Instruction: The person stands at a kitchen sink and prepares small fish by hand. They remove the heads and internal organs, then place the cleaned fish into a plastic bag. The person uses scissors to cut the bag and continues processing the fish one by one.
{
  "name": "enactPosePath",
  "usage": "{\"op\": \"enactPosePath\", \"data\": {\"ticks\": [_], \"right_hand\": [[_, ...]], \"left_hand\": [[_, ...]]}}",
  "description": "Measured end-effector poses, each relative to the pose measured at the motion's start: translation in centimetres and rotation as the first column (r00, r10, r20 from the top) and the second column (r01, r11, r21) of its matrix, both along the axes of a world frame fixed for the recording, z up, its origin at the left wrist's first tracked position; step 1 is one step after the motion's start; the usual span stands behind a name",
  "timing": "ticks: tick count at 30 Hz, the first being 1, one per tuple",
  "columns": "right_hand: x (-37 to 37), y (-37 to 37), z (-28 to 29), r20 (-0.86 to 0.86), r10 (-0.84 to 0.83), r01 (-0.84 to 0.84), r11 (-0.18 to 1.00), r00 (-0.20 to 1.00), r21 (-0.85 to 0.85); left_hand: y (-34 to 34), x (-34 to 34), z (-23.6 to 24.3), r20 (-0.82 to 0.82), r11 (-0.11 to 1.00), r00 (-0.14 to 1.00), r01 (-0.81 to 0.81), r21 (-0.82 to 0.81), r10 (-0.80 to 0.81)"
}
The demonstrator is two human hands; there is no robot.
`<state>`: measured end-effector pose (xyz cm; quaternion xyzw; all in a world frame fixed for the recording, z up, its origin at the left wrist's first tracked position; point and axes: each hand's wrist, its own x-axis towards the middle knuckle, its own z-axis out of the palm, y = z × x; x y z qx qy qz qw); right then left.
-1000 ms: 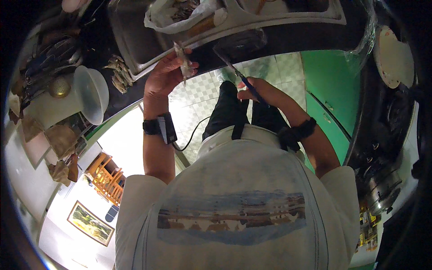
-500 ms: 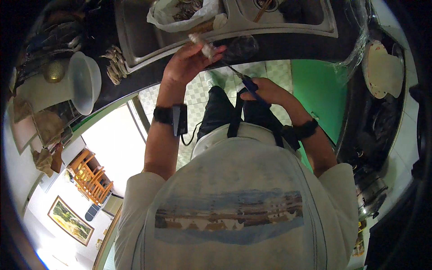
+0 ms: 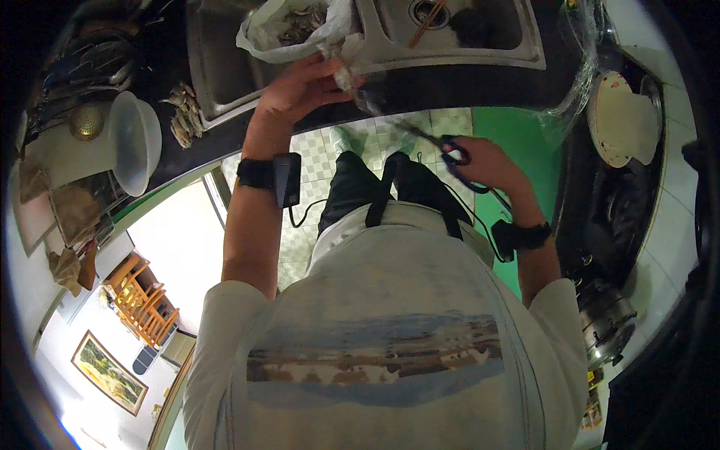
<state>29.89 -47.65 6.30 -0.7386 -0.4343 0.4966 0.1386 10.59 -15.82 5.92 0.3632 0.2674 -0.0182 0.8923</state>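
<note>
As seen from the head camera, the left hand (image 3: 300,88) is raised over the front edge of the sink (image 3: 491,58), its fingertips pinching a small pale piece (image 3: 346,75), shrimp-like in shape, though blur prevents firm identification. The piece stands just below a white plastic bag (image 3: 260,51) in the picture and to the left of the scissors. The right hand (image 3: 487,161) is closed around the dark blue handles of the scissors (image 3: 454,152); the blades point up and left toward the piece, apart from it. Whether the blades are parted cannot be determined owing to blur.

The sink has two steel basins. The white plastic bag, at the left basin, is open and contains greyish shrimp-like pieces (image 3: 304,26). In the right basin, thin brown sticks (image 3: 426,24) lie across the drain, beside a dark item (image 3: 480,27) of uncertain kind. On the dark counter (image 3: 450,84), left of the sink, a small pile of similar greyish pieces (image 3: 183,116) is noted; farther left are a translucent white bowl (image 3: 135,144) and a perforated golden strainer (image 3: 87,121). To the right, crumpled clear film (image 3: 576,82) hangs near the counter edge, with a pale plate (image 3: 622,124) beyond it. Both wrists carry black straps.
</note>
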Motion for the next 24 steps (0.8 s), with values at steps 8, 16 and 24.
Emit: {"op": "enactPosePath", "data": {"ticks": [8,16,24], "right_hand": [[7.8,-3.8,1.8,0.456,-0.155,0.169,0.985,0.876,0.008],[8.4,-3.5,2.2,0.438,-0.07,0.133,0.984,0.896,-0.116],[9.7,-6.4,3.2,0.597,-0.399,0.465,0.884,0.696,0.049]], "left_hand": [[-0.3,-1.7,0.3,-0.063,0.989,0.988,-0.145,0.002,0.144],[-6.8,3.1,-3.6,0.234,0.969,0.968,-0.03,-0.246,0.089],[-7.7,3.6,-4.5,-0.036,0.953,0.955,-0.296,-0.068,0.295]]}}
